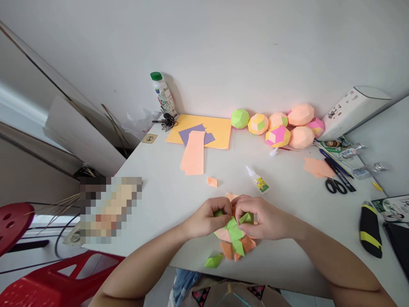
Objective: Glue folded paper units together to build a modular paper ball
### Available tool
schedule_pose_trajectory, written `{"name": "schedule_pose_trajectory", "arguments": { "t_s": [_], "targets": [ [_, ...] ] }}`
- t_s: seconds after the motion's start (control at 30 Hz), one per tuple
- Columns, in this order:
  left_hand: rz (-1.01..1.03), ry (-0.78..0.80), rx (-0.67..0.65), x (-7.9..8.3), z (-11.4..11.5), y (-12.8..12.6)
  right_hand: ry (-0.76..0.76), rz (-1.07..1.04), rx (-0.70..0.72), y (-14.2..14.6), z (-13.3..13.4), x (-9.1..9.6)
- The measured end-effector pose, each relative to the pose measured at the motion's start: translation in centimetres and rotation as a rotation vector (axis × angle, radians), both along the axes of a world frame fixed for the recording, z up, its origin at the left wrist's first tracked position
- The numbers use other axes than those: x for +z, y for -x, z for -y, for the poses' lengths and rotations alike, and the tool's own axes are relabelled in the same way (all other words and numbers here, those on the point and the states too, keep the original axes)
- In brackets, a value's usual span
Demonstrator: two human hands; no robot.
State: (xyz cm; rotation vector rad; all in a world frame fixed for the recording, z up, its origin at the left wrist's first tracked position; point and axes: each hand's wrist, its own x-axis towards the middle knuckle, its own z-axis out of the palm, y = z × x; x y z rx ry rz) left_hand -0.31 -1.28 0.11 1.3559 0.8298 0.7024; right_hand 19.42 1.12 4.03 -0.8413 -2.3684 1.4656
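Observation:
Close to the table's front edge, a half-assembled folded-paper model (pixel 234 233) in green, peach and orange lies under both hands. My left hand (pixel 214 216) pinches a green folded flap on its left side. Opposite, the thumb and fingers of my right hand (pixel 260 216) grip another green flap, and the two hands nearly meet at the top. Fingers hide part of the model's far side. A loose green folded piece (pixel 213 260) lies in front, and a small peach folded piece (pixel 212 182) sits behind the left hand. The glue bottle (pixel 258 180) lies on its side beyond the right hand.
Finished paper balls (pixel 277 125) line the wall. Peach strips (pixel 194 153) rest on yellow sheets (pixel 217 128), near keys (pixel 168 121) and a drink bottle (pixel 164 94). Scissors (pixel 336 186), pens (pixel 340 172) and a black-yellow cutter (pixel 370 230) are at right. A red stool (pixel 64 277) stands left.

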Motion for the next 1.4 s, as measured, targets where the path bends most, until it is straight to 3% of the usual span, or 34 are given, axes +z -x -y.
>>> {"name": "schedule_pose_trajectory", "arguments": {
  "t_s": [0.6, 0.83, 0.97, 1.17, 1.3, 1.4],
  "targets": [
    [0.028, -0.005, -0.027, -0.1, 0.0, 0.0, 0.002, 0.001, 0.002, 0.0, 0.0, 0.0],
    [-0.034, 0.005, -0.159, 0.4, -0.2, 0.1, 0.011, 0.027, 0.035, 0.0, 0.0, -0.1],
    [0.061, 0.136, -0.142, -0.2, -0.2, 0.3, 0.091, -0.019, -0.02, -0.4, -0.9, -0.6],
    [0.313, 0.402, 0.047, -1.0, -0.2, 0.2, 0.284, -0.172, -0.202, -0.8, -2.8, -1.9],
    [0.383, 0.53, 0.139, -1.1, 0.0, -0.1, 0.391, -0.233, -0.118, -0.7, -3.0, -2.7],
    [0.367, 0.562, 0.117, -1.1, 0.1, -0.2, 0.446, -0.248, -0.068, -0.6, -2.8, -3.1]
  ]
}}
